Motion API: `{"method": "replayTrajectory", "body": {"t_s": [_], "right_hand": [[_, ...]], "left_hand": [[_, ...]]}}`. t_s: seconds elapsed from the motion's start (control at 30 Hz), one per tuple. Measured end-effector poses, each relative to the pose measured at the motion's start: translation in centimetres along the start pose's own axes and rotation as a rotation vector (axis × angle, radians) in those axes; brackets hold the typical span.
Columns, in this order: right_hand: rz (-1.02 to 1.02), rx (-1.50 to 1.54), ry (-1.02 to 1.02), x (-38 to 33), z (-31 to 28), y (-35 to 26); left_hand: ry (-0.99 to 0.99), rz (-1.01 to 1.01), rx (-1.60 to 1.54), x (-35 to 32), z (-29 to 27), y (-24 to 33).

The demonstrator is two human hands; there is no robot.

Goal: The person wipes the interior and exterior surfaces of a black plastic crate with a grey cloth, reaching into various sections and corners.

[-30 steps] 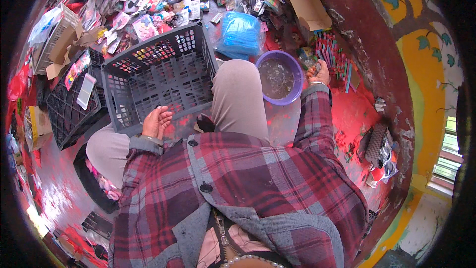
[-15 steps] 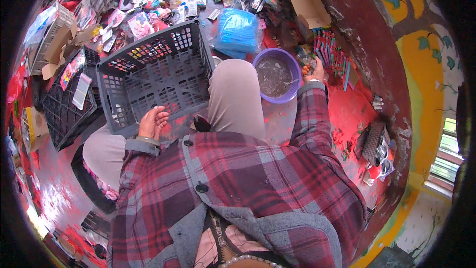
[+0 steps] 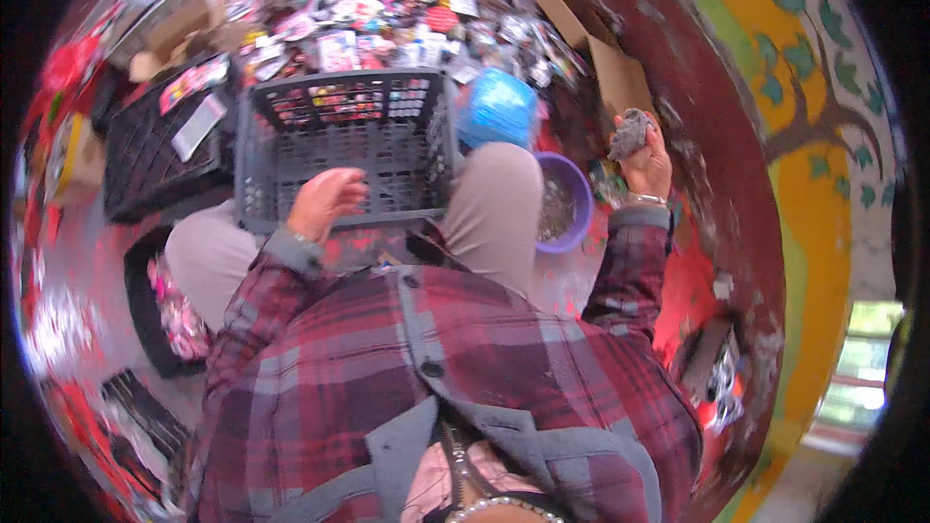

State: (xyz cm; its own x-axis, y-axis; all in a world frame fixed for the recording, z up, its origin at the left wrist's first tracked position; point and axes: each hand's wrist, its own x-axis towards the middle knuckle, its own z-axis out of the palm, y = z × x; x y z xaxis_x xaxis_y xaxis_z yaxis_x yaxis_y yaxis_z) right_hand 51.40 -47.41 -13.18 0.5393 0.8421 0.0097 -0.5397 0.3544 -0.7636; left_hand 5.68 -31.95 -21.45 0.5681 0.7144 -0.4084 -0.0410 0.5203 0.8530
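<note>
My right hand (image 3: 647, 163) is raised at the right, closed round a crumpled grey cloth (image 3: 632, 134) that looks like a rag. Below and left of that hand, beside my knee, stands a purple basin (image 3: 583, 203) with greyish water in it. My left hand (image 3: 327, 201) hovers at the near edge of a dark grey plastic crate (image 3: 254, 165). Its fingers are loosely curved, somewhat blurred, and hold nothing. The crate has slotted walls, and its floor shows bare.
A blue plastic-wrapped bundle (image 3: 496, 108) sits beyond my knee. Small packaged goods (image 3: 387, 10) are heaped at the back. A cardboard box (image 3: 620, 77) leans by the maroon wall. At the left are a black crate (image 3: 145, 169) and a black tub (image 3: 145, 300) with pink items.
My right hand has risen from beside the basin and now shows the grey cloth. My left hand has moved up slightly and right. The view has shifted and turned.
</note>
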Motion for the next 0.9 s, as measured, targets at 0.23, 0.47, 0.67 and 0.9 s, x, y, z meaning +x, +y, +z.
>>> {"method": "replayTrajectory", "body": {"t_s": [0.23,0.47,0.67,0.9], "right_hand": [[0.233,-0.470,-0.446,-3.8,23.8,15.0],[0.402,-0.634,-0.523,-4.5,28.2,25.9],[0.427,-0.586,-0.390,-2.9,27.9,30.3],[0.524,-0.596,-0.479,-1.0,30.0,30.0]], "left_hand": [[-0.181,0.241,-0.128,-2.5,3.6,3.6],[0.171,0.287,-0.098,-5.0,-5.3,2.3],[0.297,0.325,-0.046,-4.3,-11.5,2.7],[0.297,0.421,-0.396,-1.2,-14.6,6.0]]}}
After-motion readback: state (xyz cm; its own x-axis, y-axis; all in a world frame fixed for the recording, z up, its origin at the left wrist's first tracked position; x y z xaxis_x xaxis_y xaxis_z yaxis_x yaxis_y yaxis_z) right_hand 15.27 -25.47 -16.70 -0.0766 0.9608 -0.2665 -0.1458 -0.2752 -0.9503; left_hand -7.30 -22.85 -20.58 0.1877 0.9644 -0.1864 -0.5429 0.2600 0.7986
